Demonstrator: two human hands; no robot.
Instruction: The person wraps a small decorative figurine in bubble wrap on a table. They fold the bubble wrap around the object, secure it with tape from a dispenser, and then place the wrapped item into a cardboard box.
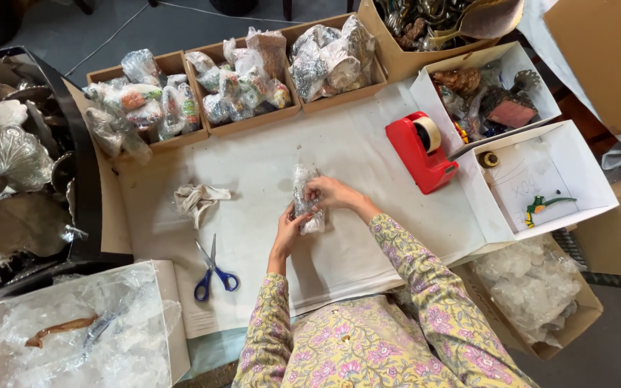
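Plastic-wrapped bundle [306, 197] sits at the middle of the paper-covered bench [368, 165], clamped between both hands: the left hand [287, 231] grips its lower end, the right hand [327, 192] presses its upper side. Wrapping looks nearly finished; sealing would call for the red tape dispenser [420, 151] to the right, with blue-handled scissors [212, 269] lying to the left.

My left hand [287, 231] and right hand [330, 192] meet on a small bubble-wrapped bundle [305, 195] at the middle of the frame, on the white paper-covered table [368, 237]. Left of it lies a crumpled cloth scrap [199, 199], and below that the blue-handled scissors [212, 269]. The red tape dispenser [420, 151] stands to the right, just beside an open white cardboard box [540, 179]. Across the top runs a row of shallow brown cardboard trays [253, 122] with wrapped items in them. At lower left sits a white box of clear plastic wrap [84, 327].
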